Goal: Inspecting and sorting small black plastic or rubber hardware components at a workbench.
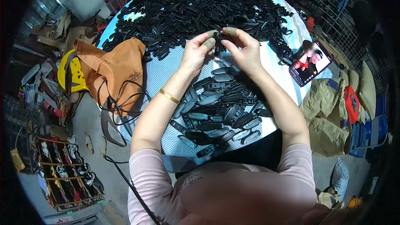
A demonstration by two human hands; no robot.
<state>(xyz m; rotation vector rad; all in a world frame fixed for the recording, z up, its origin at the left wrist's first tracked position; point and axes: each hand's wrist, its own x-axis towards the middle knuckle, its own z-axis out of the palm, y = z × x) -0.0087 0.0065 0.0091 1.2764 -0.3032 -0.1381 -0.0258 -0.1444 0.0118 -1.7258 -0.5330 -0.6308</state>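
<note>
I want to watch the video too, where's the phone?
In the head view, the phone lies at the table's right edge, beside the big pile of black plastic parts, right of the person's right hand.

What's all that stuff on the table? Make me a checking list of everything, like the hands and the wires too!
Surface: round table with a pale dotted cover.
Job's things: big far pile of black plastic pieces; smaller near pile by the person.
Clutter: brown bag; phone with its screen lit.
Grippers: left hand and right hand pinch one small black piece together; fingertips taped.
Cables: black cable over the bag and table edge.
Surroundings: yellow stool, shoe rack, sacks.
</note>
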